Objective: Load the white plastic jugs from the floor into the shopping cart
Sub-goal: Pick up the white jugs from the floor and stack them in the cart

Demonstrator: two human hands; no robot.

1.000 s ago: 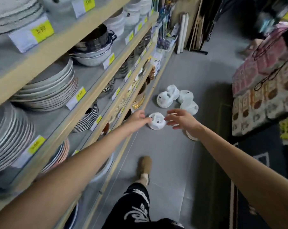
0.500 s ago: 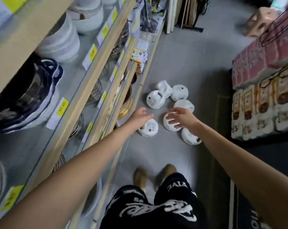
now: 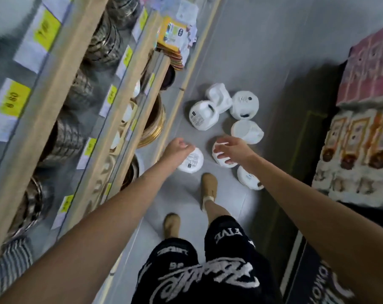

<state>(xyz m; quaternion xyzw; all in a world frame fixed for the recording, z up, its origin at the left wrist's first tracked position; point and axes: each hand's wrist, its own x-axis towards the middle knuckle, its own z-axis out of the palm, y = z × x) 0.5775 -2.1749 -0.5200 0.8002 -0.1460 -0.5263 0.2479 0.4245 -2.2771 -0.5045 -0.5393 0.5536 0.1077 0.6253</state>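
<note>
The white plastic jugs (image 3: 244, 105) lie in a loose cluster on the grey floor (image 3: 263, 51), beside the lowest wooden shelf (image 3: 54, 84) of dishware. The left hand (image 3: 178, 148) hangs over a labelled jug (image 3: 191, 161), fingers loosely curled and holding nothing. Contact cannot be told. The right hand (image 3: 232, 149) is spread wide above the neighbouring jug (image 3: 225, 161), just beside the first. Neither jug is gripped yet.

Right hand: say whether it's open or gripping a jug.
Open: the right hand spreads its fingers over a jug, not curled round it.
</note>
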